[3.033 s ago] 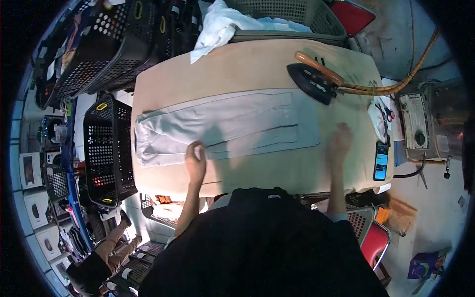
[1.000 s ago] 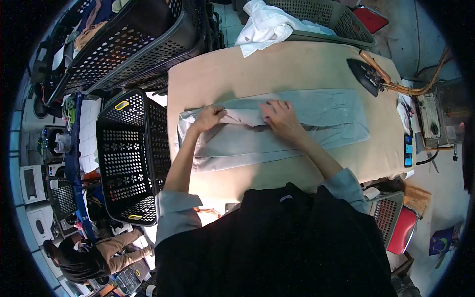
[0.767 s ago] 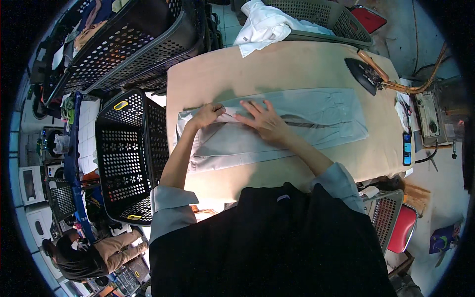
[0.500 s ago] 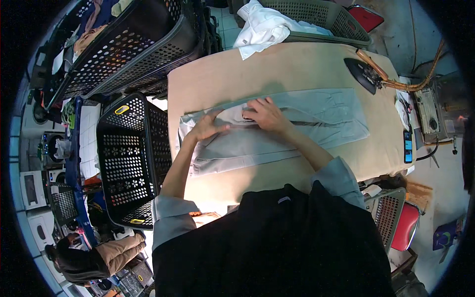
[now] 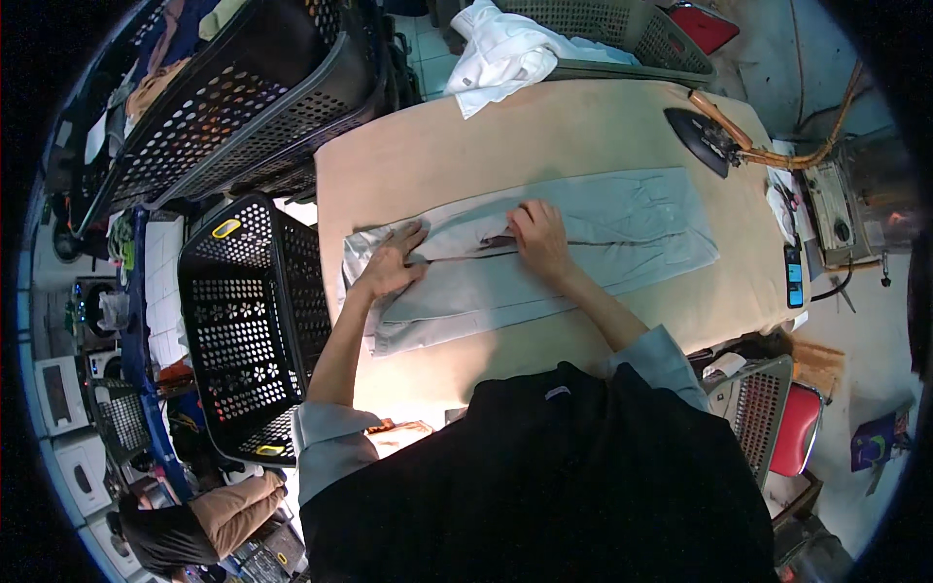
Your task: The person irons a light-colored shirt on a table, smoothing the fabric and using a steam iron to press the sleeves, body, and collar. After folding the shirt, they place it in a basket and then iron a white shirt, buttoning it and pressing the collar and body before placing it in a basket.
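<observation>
A long light grey garment [image 5: 622, 209], which looks like trousers, lies flat across the padded ironing table [image 5: 437, 146]. Gathers show near its right end, and a dark gap runs lengthwise between its layers. My left hand [image 5: 391, 264] rests on the left part of the cloth, palm down with fingers spread. At the middle, beside the gap, my right hand [image 5: 540, 240] has its fingers curled and pinched on the fabric edge; the fingertips are partly hidden. An iron [image 5: 702, 139] with a wooden handle sits at the table's far right corner, apart from both hands.
A black perforated basket [image 5: 243, 330] stands left of the table, with stacked laundry baskets [image 5: 243, 117] behind it. White clothes [image 5: 501, 58] hang over a grey-green basket [image 5: 671, 44] at the far edge. A phone [image 5: 794, 277] lies at the right edge. Another person [image 5: 185, 530] is at lower left.
My right hand has shifted right along the gap and its fingers have curled in. My left hand has flattened onto the cloth. The view has moved slightly.
</observation>
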`<state>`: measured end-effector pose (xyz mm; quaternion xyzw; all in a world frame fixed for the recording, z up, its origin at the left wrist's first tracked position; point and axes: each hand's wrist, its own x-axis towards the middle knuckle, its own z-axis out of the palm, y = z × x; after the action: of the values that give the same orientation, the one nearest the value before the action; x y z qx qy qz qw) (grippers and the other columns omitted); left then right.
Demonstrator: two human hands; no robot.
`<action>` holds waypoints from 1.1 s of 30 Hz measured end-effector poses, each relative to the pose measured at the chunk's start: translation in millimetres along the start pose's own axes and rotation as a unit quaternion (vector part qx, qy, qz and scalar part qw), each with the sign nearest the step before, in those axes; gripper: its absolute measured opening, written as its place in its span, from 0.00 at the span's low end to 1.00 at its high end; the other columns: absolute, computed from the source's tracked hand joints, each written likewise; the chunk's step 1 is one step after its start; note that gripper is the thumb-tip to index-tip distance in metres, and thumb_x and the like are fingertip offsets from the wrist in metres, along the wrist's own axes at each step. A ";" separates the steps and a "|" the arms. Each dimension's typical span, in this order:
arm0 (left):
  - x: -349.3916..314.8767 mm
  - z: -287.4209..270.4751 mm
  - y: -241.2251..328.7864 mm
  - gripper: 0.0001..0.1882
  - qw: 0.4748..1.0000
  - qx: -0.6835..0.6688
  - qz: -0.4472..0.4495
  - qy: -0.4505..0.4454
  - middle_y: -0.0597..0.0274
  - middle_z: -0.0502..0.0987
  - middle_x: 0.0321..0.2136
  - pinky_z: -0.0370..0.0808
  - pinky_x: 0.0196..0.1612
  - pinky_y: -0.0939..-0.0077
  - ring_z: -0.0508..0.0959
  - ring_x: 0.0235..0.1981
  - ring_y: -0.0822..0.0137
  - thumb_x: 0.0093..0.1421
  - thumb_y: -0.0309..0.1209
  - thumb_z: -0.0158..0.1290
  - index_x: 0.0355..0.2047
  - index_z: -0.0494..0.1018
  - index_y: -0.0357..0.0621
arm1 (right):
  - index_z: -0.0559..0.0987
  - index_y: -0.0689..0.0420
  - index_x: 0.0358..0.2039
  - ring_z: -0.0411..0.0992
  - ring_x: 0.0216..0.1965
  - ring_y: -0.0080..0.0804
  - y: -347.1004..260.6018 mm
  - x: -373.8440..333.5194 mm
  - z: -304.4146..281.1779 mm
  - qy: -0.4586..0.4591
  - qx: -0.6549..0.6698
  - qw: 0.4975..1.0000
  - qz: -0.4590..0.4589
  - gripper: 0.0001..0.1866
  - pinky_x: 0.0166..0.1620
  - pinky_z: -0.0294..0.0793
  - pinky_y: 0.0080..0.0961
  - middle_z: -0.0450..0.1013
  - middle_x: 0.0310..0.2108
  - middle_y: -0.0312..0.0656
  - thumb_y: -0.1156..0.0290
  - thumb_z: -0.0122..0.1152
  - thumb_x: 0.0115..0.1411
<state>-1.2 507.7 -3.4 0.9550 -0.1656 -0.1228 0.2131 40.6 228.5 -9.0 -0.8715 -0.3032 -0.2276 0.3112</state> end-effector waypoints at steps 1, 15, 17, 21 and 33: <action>0.1 -0.2 0.4 0.26 1.000 -0.010 -0.003 0.008 0.51 0.59 0.54 0.55 0.57 0.66 0.59 0.56 0.58 0.51 0.38 0.50 0.50 0.63 0.40 | 0.72 0.59 0.26 0.65 0.31 0.39 -8.2 -7.5 -2.4 -0.014 0.004 0.999 0.031 0.07 0.32 0.63 0.35 0.65 0.26 0.42 0.70 0.55 0.48; 31.6 32.2 -13.8 0.13 0.965 -0.060 -0.195 0.163 0.43 0.72 0.30 0.67 0.37 0.55 0.72 0.34 0.45 0.57 0.38 0.42 0.36 0.65 0.42 | 0.70 0.60 0.25 0.65 0.31 0.44 -34.6 -16.2 36.3 -0.017 0.152 0.964 0.217 0.10 0.36 0.62 0.35 0.67 0.27 0.45 0.66 0.57 0.49; 30.6 30.0 -16.5 0.12 0.964 -0.067 -0.187 0.175 0.43 0.72 0.30 0.67 0.36 0.55 0.72 0.34 0.44 0.58 0.38 0.41 0.35 0.64 0.42 | 0.69 0.60 0.26 0.65 0.32 0.44 -37.3 -19.4 37.7 -0.060 0.204 0.946 0.246 0.10 0.37 0.60 0.34 0.68 0.25 0.44 0.68 0.58 0.49; 26.6 27.4 -16.1 0.13 0.966 -0.083 -0.172 0.174 0.43 0.72 0.30 0.67 0.36 0.55 0.72 0.33 0.44 0.58 0.38 0.41 0.33 0.64 0.40 | 0.67 0.59 0.25 0.64 0.32 0.44 -51.5 -24.6 34.4 -0.037 0.172 0.952 0.251 0.10 0.39 0.56 0.38 0.68 0.22 0.44 0.67 0.56 0.49; 14.9 18.2 -2.0 0.14 0.979 0.013 -0.158 0.126 0.48 0.74 0.30 0.68 0.38 0.59 0.73 0.34 0.48 0.55 0.41 0.45 0.34 0.68 0.46 | 0.73 0.57 0.22 0.69 0.31 0.42 -14.3 -49.9 -29.7 -0.113 0.065 0.976 0.172 0.07 0.36 0.62 0.38 0.70 0.23 0.44 0.67 0.57 0.46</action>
<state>7.4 497.3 -22.7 0.9797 0.0136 -0.0310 0.1974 -10.7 197.9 -11.5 -0.9086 -0.1964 -0.0501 0.3652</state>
